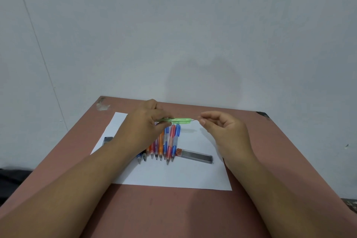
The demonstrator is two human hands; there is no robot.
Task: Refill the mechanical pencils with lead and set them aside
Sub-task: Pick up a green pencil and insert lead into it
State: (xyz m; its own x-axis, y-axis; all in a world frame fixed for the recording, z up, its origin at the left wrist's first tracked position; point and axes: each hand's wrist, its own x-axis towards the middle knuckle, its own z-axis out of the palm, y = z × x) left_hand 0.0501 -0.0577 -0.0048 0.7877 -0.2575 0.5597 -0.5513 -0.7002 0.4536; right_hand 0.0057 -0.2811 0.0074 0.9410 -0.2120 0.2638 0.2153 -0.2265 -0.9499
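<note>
two hands [146, 123], one green pencil [179, 120], two lead cases [195, 156]

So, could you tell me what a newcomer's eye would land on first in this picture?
Probably the green pencil, held level above the paper in the left hand, with the right hand pinching at its white end. Below it, a row of pencils lies on the paper, with a lead case to their right.

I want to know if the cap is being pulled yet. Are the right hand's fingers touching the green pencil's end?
Cannot tell. In the head view the right hand's fingers sit right at the green pencil's white end, with no plain gap or contact.
</note>
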